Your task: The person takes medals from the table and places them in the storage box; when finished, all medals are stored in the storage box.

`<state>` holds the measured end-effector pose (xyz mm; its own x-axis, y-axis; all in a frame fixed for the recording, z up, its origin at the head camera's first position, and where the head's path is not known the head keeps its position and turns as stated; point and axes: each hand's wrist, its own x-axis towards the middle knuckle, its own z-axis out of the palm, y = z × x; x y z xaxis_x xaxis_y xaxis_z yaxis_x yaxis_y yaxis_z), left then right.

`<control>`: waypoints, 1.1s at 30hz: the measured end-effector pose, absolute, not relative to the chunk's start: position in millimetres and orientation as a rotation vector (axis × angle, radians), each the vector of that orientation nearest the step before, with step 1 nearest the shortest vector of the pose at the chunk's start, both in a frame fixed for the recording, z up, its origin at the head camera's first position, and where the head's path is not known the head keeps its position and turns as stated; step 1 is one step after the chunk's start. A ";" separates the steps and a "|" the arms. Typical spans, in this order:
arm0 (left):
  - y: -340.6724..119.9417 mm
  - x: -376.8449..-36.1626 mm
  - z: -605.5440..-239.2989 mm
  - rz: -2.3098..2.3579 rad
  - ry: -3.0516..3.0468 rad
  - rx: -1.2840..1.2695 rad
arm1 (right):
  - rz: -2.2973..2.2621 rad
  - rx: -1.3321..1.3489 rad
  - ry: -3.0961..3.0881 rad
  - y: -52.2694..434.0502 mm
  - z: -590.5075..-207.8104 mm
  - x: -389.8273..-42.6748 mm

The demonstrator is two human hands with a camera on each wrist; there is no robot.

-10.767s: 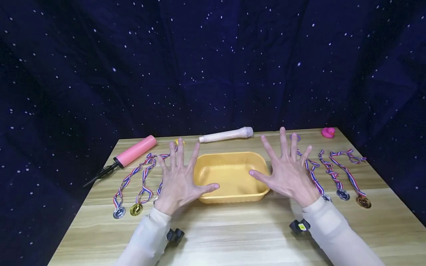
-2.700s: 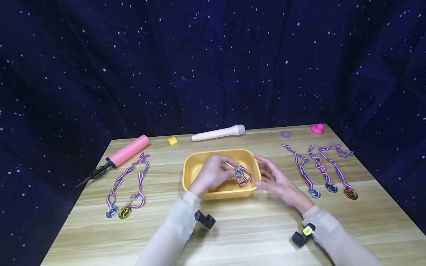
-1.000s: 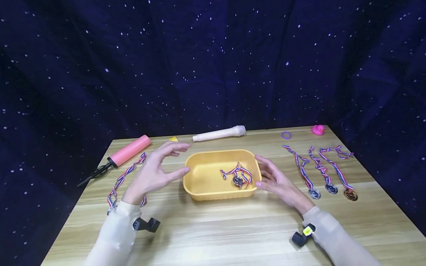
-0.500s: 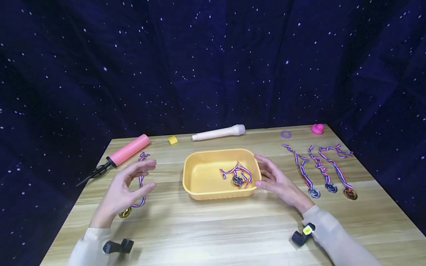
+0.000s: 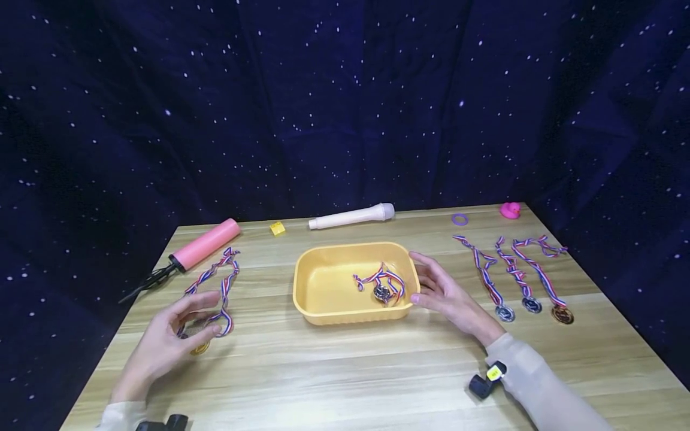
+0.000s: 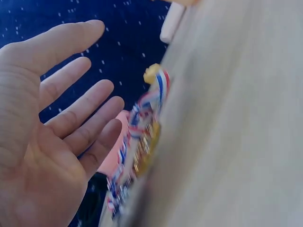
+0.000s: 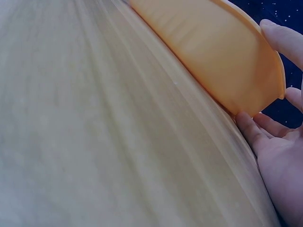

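My left hand (image 5: 167,341) hovers over two medals at the table's left, fingers spread and nothing held. Beneath it, the gold medal (image 5: 200,349) shows past the thumb, while the silver medal (image 5: 182,333) is partly hidden by the fingers. Their striped ribbons (image 5: 226,293) stretch away toward the back. My right hand (image 5: 450,299) rests against the right end of a yellow plastic basin (image 5: 350,316), thumb and fingers touching its outside and rim. Inside the basin lies a silver medal (image 5: 382,293) with its ribbon bunched around it.
Right of the basin lie two silver medals (image 5: 505,313) and a bronze medal (image 5: 563,315). Along the back are a pink hand pump (image 5: 207,244), a yellow block (image 5: 277,228), a pale toy microphone (image 5: 353,216), a purple ring (image 5: 460,219) and a pink rubber duck (image 5: 510,210).
A silver medal has gone from the left group into the basin, released by my left hand. That hand has since moved left and down to the remaining pair. My right hand stays at the basin.
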<state>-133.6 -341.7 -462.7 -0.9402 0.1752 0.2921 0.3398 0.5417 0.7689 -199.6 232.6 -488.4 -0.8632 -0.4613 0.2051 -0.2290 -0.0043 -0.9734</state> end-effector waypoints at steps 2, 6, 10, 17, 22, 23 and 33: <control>-346.7 -131.3 -466.8 -1.323 -2.628 -0.420 | -1.980 -0.736 2.084 232.8 -488.1 -199.9; -353.4 -129.8 -472.1 -1.307 -2.649 -0.427 | -1.982 -0.740 2.084 233.5 -487.9 -200.4; -357.2 -129.9 -474.1 -1.282 -2.665 -0.440 | -1.980 -0.746 2.090 234.1 -488.7 -200.4; -363.1 -125.3 -476.7 -1.310 -2.713 -0.465 | -1.962 -0.749 2.102 233.9 -489.2 -200.3; -366.9 -123.9 -478.4 -1.413 -2.706 -0.560 | -1.970 -0.750 2.097 233.5 -488.2 -200.3; -367.1 -124.1 -478.7 -1.419 -2.706 -0.577 | -1.970 -0.750 2.096 233.6 -488.1 -200.3; -366.5 -125.5 -482.3 -1.402 -2.698 -0.578 | -1.971 -0.747 2.089 233.4 -489.6 -201.5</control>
<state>-125.5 -366.5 -482.3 -0.9293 0.3041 0.2098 0.3465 0.5203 0.7805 -201.5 233.4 -489.6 -0.8590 -0.4669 0.2103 -0.2369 -0.0016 -0.9715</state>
